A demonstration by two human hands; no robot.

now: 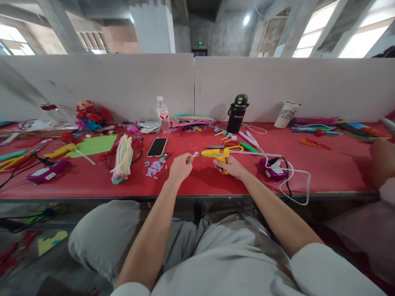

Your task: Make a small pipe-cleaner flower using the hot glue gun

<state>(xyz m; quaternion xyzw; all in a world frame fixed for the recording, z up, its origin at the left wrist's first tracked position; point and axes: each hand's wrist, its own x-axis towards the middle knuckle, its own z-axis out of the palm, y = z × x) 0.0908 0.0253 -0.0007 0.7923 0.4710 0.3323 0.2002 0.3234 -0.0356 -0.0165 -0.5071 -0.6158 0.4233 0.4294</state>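
My right hand (232,166) grips the handle of a yellow hot glue gun (216,153) held just above the red table (324,172), its nozzle pointing left. My left hand (180,167) is pinched on a small pale piece (195,154) held right at the nozzle tip. A white glue stick (256,153) sticks out of the back of the gun to the right. Small lilac beads (154,168) lie just left of my left hand.
A black phone (157,146), a bundle of pastel pipe cleaners (122,158), a water bottle (163,116), a black flask (237,113), a paper cup (285,114) and a purple power strip with white cable (274,169) lie around. Another person's hand (382,158) is at the right edge.
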